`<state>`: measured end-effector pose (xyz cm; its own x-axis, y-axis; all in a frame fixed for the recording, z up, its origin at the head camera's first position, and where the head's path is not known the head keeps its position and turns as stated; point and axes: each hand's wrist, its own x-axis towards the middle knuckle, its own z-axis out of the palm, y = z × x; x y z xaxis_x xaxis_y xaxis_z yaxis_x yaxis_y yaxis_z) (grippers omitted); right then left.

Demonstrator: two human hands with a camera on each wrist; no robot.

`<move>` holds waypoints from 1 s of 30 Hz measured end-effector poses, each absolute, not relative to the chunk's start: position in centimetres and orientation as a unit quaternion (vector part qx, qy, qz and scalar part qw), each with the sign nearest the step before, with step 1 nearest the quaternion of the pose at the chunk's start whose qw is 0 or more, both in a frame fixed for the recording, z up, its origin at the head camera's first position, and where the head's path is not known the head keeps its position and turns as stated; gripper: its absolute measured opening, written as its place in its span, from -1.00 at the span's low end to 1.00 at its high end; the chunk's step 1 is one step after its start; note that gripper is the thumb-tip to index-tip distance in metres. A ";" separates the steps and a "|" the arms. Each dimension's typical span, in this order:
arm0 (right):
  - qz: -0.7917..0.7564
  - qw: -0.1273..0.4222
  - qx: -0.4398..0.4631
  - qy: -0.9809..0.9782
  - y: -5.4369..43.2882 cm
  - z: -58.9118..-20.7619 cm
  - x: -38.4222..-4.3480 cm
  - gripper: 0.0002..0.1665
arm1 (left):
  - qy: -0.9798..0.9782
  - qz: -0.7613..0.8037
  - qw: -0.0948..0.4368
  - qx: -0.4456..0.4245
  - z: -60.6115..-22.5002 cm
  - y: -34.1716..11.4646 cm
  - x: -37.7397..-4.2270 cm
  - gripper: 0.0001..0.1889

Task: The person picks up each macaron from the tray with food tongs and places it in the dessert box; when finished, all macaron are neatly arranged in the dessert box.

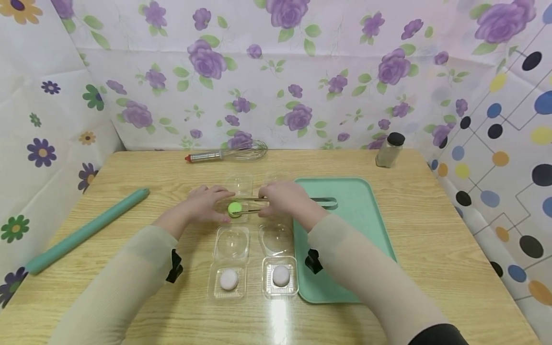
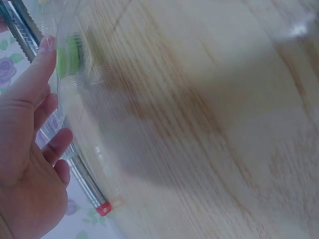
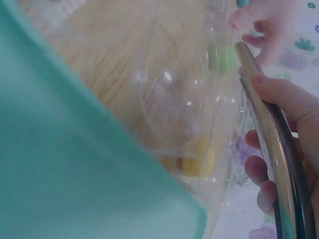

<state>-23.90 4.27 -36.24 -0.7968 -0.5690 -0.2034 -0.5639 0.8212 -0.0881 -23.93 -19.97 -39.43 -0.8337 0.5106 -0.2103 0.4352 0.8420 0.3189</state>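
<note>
Metal tongs (image 1: 325, 200) lie in my right hand (image 1: 286, 203), thumb on one side and fingers on the other. Their serrated tips stand apart near a green macaron (image 1: 235, 209) in a clear plastic box; whether they touch it I cannot tell. At that box's left side is my left hand (image 1: 202, 205), thumb and forefinger spread, a fingertip at the plastic edge in the left wrist view. A yellow macaron (image 3: 198, 157) sits in a neighbouring clear box, hidden behind my right hand in the head view. Two pale macarons (image 1: 229, 279) (image 1: 281, 276) sit in open boxes nearer me.
A green tray (image 1: 353, 239) lies right of the boxes, under my right forearm. A whisk (image 1: 228, 153) lies at the back, a dark-capped jar (image 1: 390, 151) at the back right. On the left is a green rolling pin (image 1: 88, 231). Flowered cloth hangs behind the table.
</note>
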 end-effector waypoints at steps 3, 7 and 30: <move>-0.021 0.116 -0.294 0.949 5.1 -36.3 -23.8 -0.43 | 0.948 0.129 0.140 0.254 -39.6 -20.0 -23.9 -0.21; -0.041 0.109 -0.289 0.950 6.6 -36.4 -23.5 -0.42 | 0.947 0.131 0.139 0.258 -39.4 -19.9 -23.9 -0.21; -0.126 0.020 -0.250 0.960 17.1 -36.9 -22.3 -0.36 | 0.949 0.130 0.132 0.256 -39.5 -20.1 -23.9 -0.22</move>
